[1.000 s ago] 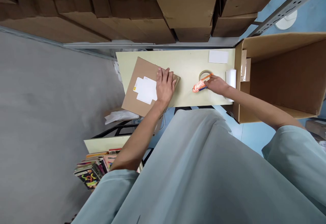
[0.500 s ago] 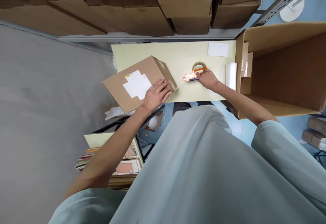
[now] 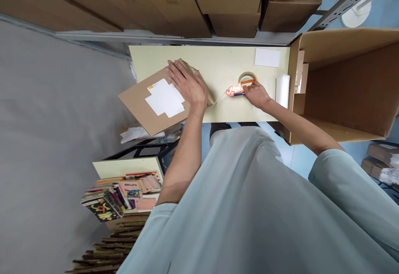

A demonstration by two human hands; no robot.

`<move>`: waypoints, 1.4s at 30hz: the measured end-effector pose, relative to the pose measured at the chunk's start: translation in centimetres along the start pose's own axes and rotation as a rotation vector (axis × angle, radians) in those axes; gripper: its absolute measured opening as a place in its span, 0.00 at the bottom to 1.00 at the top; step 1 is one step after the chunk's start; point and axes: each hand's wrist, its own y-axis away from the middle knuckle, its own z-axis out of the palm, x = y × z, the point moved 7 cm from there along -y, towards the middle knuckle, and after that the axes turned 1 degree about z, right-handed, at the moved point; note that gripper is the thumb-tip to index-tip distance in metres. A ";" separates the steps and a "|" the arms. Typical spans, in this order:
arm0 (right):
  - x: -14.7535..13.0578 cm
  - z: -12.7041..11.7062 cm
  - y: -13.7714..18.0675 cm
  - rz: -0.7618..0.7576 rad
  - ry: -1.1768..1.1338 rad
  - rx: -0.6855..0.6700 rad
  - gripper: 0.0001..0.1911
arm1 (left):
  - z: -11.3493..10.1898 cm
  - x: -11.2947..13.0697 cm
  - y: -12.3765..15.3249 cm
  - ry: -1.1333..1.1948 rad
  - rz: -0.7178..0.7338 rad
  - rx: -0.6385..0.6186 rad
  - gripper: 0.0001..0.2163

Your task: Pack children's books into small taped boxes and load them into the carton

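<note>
Flat brown cardboard box (image 3: 156, 99) with a white label lies at the tabletop's (image 3: 218, 64) nine-o'clock edge, partly overhanging; it could tip off if pressure eases. Left hand (image 3: 187, 83), fingers spread, presses its matte top. At three o'clock, right hand (image 3: 255, 94) pinches an orange tape dispenser (image 3: 238, 87); its thin strip may snap.

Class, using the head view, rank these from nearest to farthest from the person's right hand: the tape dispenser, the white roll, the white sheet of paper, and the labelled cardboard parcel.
1. Tape dispenser: gripped in the right hand.
2. White roll: just right of the hand, beside the open carton.
3. White sheet of paper: at the table's far edge, beyond the hand.
4. Labelled cardboard parcel: at the table's left end, under the left hand.
</note>
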 end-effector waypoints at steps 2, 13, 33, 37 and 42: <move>-1.5 0.5 0.1 -0.045 0.005 -0.025 0.24 | -0.8 -0.2 0.8 -0.142 0.063 -0.072 0.36; -10.7 2.3 0.4 -0.236 -0.143 -0.095 0.30 | -1.4 -1.4 7.3 -0.220 0.247 -0.257 0.26; 0.7 -5.2 -1.4 0.001 0.138 -0.140 0.28 | -1.0 -3.5 10.6 -0.287 0.550 -0.256 0.22; -2.4 -7.9 -3.0 0.029 0.037 -0.098 0.25 | -0.8 -2.7 10.8 -0.340 0.572 -0.298 0.24; -5.2 -10.1 -3.8 0.056 -0.060 -0.102 0.20 | -0.8 -1.1 10.6 -0.362 0.572 -0.337 0.25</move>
